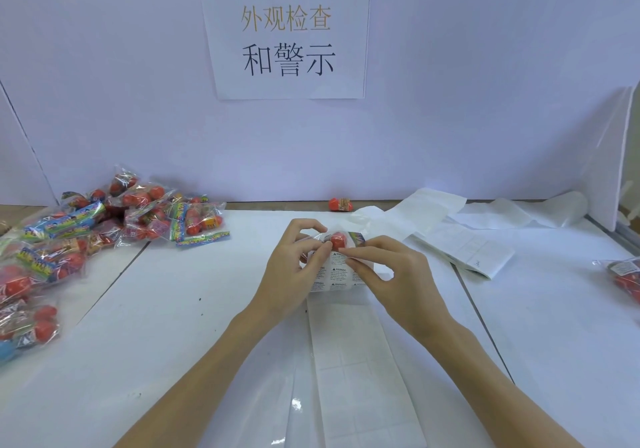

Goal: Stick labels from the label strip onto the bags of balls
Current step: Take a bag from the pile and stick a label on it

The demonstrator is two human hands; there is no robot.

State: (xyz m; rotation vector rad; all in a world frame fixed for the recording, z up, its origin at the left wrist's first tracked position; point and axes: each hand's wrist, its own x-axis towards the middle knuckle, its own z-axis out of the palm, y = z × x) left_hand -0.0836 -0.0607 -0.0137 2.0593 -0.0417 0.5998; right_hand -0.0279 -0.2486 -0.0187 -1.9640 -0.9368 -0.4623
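Holding a small clear bag of balls (341, 240) at frame centre, the left hand (294, 267) and right hand (388, 271) pinch it over the label strip (346, 326); bare white table (190, 309) spreads lower left, piled bags (104, 219) crowding the left edge.

Balls (336, 240) red. Bag headers (202, 238) multicolour: blue, green, yellow print. Label strip (360, 361) white, faint grid. Labels (334, 276) white, black warning text. Counter (173, 309) white. Wall sign (287, 32) white, tan and black characters.
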